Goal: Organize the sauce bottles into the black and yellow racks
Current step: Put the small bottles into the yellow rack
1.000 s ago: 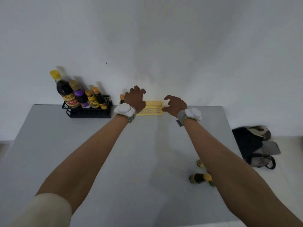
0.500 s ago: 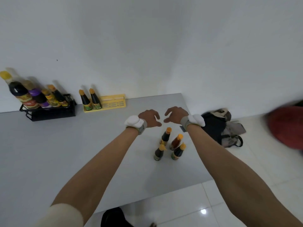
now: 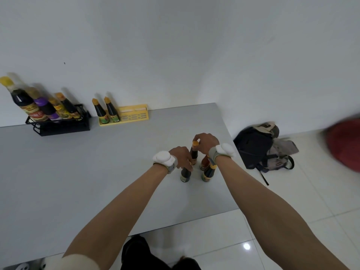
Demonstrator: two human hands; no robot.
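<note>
Several small dark sauce bottles with orange caps stand grouped near the table's right edge. My left hand [image 3: 182,159] is closed over the neck of the near-left bottle [image 3: 185,174]. My right hand [image 3: 206,141] grips the cap of the far bottle [image 3: 194,152]. Two more bottles stand beside them, a reddish one [image 3: 205,162] and a dark one [image 3: 208,173], partly hidden by my right wrist. At the back, the yellow rack [image 3: 134,115] holds two small bottles [image 3: 106,114] at its left end. The black rack [image 3: 62,126] at the back left holds several larger bottles.
The grey table [image 3: 78,172] ends just right of the bottle group and close in front of me. A dark backpack [image 3: 259,151] lies on the white tiled floor to the right, and a blurred red object [image 3: 344,147] sits at the far right.
Both hands came back from the yellow rack to the bottle group and closed on two bottles. The camera swung right and down.
</note>
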